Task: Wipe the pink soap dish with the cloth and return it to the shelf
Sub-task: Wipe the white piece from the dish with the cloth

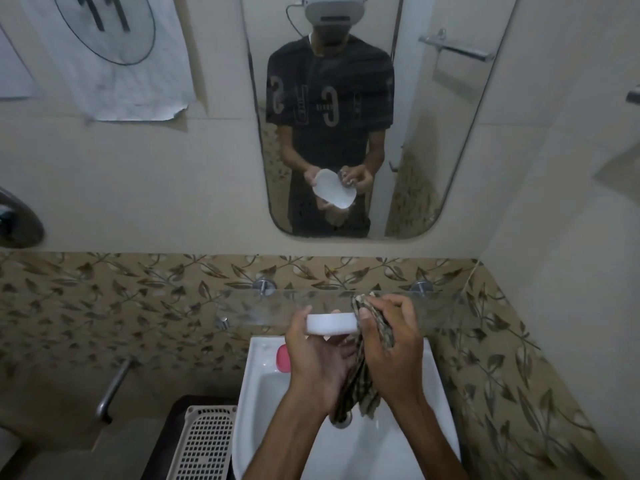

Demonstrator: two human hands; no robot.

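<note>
My left hand (313, 358) grips a pale, whitish soap dish (331, 323) by its edges, holding it over the basin just in front of the glass shelf (450, 310). My right hand (393, 337) clutches a brown checked cloth (362, 386), bunched against the dish's right end, with the loose end hanging down towards the drain. A pink object (282, 357) lies on the basin's back left rim, partly hidden by my left hand. The mirror shows the dish's underside and both hands on it.
The white basin (258, 396) lies below my hands. A beige perforated basket (207, 441) stands to its left, and a metal pipe (112, 388) juts from the patterned wall tiles. The mirror (433, 140) hangs above the shelf, and a towel rail is reflected in it.
</note>
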